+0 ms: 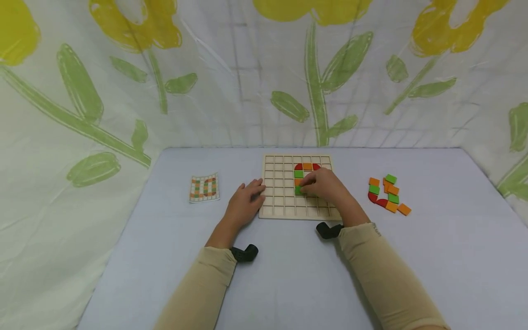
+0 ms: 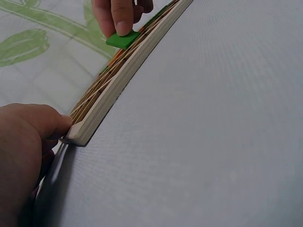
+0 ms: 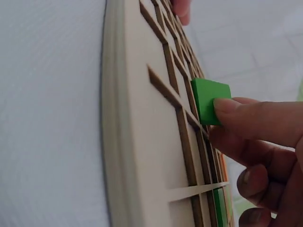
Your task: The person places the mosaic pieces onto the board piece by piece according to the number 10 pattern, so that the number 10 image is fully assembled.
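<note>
Right wrist view: right hand (image 1: 326, 184) pinched green square tile (image 3: 203, 94) over wooden grid board (image 1: 280, 211), left hand (image 1: 244, 201), fingers relaxed, touched board's edge; tile looked light, stiff, smooth, best held by edges.

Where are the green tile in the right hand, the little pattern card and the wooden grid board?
Green square tile (image 3: 207, 93): right wrist view, on its flat face.
Pattern card (image 1: 204, 188): head view, middle of its printed side.
Wooden grid board (image 1: 278, 200): head view, on a bare square.
</note>
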Tool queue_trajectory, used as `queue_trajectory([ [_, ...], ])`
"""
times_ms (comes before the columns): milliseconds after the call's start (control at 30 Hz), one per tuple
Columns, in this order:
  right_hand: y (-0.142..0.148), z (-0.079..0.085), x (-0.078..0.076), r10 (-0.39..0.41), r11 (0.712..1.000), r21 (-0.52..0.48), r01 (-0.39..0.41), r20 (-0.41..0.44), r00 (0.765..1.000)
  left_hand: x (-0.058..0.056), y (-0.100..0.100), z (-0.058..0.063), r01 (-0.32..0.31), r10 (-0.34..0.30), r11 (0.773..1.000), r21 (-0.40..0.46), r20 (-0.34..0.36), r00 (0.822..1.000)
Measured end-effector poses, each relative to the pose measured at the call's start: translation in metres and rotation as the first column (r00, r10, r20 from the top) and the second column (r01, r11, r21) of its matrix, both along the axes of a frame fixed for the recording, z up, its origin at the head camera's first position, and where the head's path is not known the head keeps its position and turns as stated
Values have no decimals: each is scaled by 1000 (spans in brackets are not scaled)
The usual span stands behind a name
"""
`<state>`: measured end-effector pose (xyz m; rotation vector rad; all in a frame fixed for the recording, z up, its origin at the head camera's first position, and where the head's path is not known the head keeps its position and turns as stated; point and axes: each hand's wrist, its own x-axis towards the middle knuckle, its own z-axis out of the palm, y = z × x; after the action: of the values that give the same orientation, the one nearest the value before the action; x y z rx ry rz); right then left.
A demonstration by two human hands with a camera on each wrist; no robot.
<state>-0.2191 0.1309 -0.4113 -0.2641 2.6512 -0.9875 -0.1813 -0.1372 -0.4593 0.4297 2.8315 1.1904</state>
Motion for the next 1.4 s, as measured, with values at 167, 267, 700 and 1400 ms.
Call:
queue_trajectory([
  [167,1,-3,8,16,999,33,-14,-49,999,1,3,-1,6,-6,1000,-7,1,1000],
  [267,1,-4,11,23,999,46,-19,-77,997,1,5,-1,11,-11,1000,-11,-4,1000],
  [700,26,-5,14,-58,996,58,66,-137,989,2,6,-4,12,-13,1000,-11,-11,1000],
  [1400,158,6,27,-453,888,130,441,78,888,-3,2,-2,5,-5,1000,-27,1,1000],
])
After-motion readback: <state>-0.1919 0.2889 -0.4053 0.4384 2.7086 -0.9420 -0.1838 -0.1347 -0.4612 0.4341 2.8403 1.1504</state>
